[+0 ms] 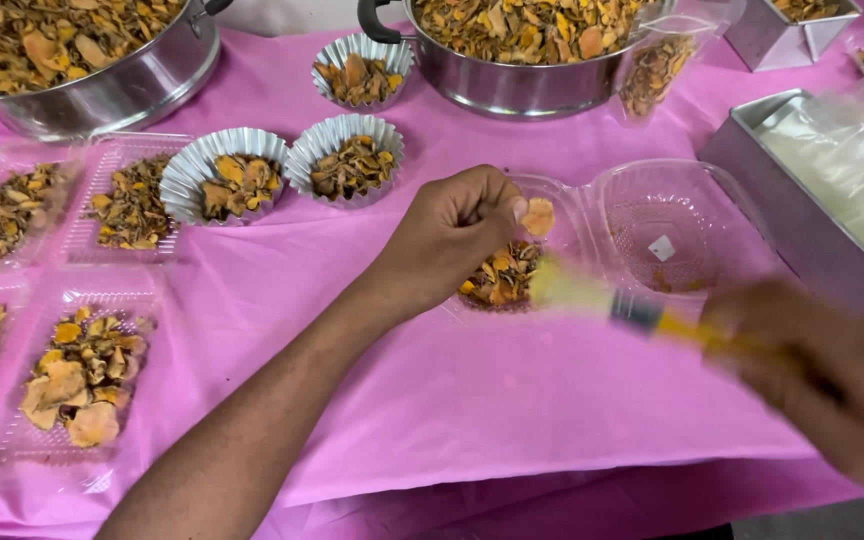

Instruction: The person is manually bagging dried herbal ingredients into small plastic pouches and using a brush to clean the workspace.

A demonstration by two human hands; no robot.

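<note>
My left hand [447, 235] pinches a flat orange dried slice [537, 215] between thumb and fingers, just above an open clear plastic clamshell box [667, 225]. The box's near half holds a small heap of orange and brown dried pieces [500, 275]; its other half holds only crumbs. My right hand [822, 370], blurred at the lower right, grips a yellow-handled brush [642, 315] whose pale bristles point left toward the heap.
Two large steel pots [522, 85] of dried pieces stand at the back. Three fluted foil cups [222, 175] and several filled clear trays [82, 375] sit left on the pink tablecloth [472, 400]. Metal tins [782, 215] with clear bags are at the right.
</note>
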